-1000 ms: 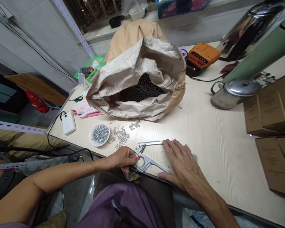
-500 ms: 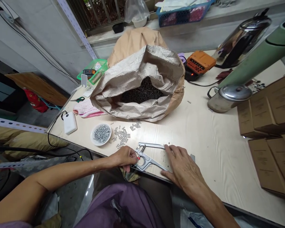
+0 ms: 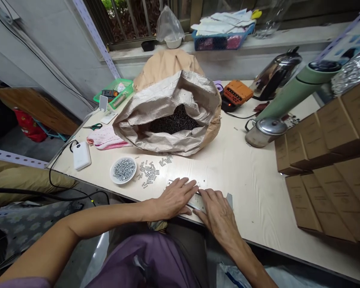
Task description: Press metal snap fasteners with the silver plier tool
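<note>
Pale surface [image 3: 249,176]: left hand [image 3: 174,199] covers tool [image 3: 197,203], right hand [image 3: 218,213] at its four o'clock; can't tell whether fingers grip. Careless left sweep could scatter springs [image 3: 150,172], ten o'clock.

Even light brightens the counter [image 3: 252,188], with a pale sheen in front of the sack [image 3: 150,104], whose inside falls dark. The kettle [image 3: 274,76] glints. The left hand [image 3: 177,198] and right hand [image 3: 217,208] look fairly crisp; wide-angle stretch slants the flask [image 3: 294,94].
</note>
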Tool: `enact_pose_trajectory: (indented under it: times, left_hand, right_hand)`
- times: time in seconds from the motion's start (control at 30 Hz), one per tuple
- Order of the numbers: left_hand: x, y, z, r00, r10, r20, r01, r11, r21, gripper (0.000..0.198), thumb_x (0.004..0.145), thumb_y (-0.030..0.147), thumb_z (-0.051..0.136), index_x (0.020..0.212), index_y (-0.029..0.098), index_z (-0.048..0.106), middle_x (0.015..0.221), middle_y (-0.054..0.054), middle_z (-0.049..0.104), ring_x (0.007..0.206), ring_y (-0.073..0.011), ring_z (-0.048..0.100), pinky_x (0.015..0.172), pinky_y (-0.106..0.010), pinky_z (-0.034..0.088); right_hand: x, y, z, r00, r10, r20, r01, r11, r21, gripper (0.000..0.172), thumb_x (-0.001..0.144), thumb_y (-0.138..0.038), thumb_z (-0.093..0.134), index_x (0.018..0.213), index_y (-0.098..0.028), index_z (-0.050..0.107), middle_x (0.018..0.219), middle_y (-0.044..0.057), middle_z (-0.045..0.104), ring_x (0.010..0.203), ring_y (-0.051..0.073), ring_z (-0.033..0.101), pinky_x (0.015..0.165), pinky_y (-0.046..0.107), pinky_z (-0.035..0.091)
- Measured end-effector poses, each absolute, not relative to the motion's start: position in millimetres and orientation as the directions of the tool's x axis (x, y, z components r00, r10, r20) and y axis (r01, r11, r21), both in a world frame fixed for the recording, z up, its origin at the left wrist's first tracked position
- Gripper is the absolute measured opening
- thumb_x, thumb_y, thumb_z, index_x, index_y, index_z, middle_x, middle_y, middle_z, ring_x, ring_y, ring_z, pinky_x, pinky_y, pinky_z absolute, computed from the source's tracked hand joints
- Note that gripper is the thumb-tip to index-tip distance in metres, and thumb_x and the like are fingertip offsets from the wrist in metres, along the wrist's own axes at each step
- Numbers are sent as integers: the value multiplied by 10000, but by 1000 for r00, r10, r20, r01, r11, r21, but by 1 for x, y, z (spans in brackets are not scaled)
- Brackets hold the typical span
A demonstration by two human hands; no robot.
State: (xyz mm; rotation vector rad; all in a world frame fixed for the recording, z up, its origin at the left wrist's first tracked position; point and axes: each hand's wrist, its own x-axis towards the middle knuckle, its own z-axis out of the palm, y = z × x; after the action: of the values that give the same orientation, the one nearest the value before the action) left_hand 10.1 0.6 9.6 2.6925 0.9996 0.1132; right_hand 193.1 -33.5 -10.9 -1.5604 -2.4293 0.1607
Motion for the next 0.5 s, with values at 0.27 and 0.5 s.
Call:
enact_pose_trajectory:
  times: [0.27,0.5]
  left_hand:
    - [23,18,10,815,555,-169,580,-782,229,532,757,445,654,1121,93,492,985,-100,569,911,-237,490,743,-330,419]
    - [15,18,-2,842,532,-95,537,-804,257,279,859,427,529,896,153,571,849,-49,577,825,-190,475,686,-309,351]
  right_hand:
    - [196,-46,-12,-379,907,181,912,400,-94,393,797,-231,538,1177,-148,479,1003,115,593,900,232,524,719,347,440]
    - [176,-53,-10,-360,910,207,931,365,14,242,788,-15,423,906,-162,576,744,48,556,717,182,488,639,305,383]
